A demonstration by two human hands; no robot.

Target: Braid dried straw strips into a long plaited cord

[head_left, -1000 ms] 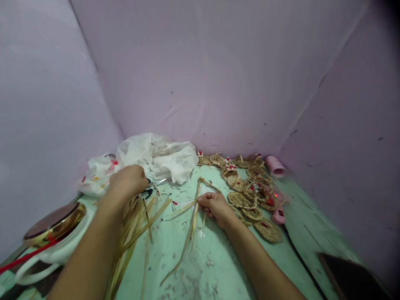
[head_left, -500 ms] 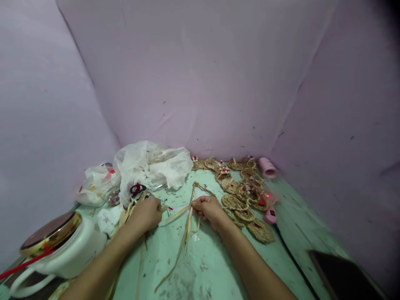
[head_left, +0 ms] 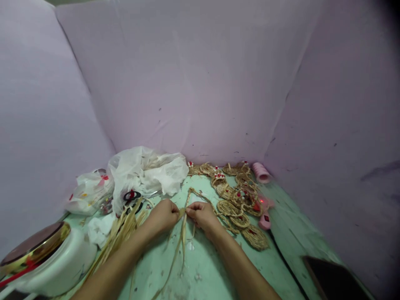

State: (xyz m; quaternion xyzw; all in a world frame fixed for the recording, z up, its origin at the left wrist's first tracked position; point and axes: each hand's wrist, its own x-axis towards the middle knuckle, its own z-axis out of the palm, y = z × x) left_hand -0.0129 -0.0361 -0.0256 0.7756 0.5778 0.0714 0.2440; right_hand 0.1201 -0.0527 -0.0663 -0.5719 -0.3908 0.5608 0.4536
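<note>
A thin braid of straw-coloured fibre [head_left: 198,193] runs from the woven pieces to a bend on the tabletop, then down to my hands. My right hand [head_left: 202,215] pinches it where loose strands [head_left: 182,239] hang toward me. Just to the left, my left hand [head_left: 165,214] is closed on a flat fibre strip [head_left: 181,213] that reaches the braid. Fingertips of both hands are close together. Beside my left forearm lies a bundle of loose fibre strips [head_left: 120,233]. Coiled woven fibre soles [head_left: 254,237], some with red and white beads, lie right of my right hand.
White plastic bags [head_left: 150,168] and black-handled scissors [head_left: 131,196] lie at the back left. A white pot [head_left: 62,262] with a gold-rimmed lid stands front left. On the right are a pink thread spool [head_left: 261,173], a pink corded device [head_left: 265,221] and a dark flat object [head_left: 337,279].
My left hand has moved right, bringing the strip up against the braid near my right hand. My right hand keeps its pinch. The camera view has shifted slightly.
</note>
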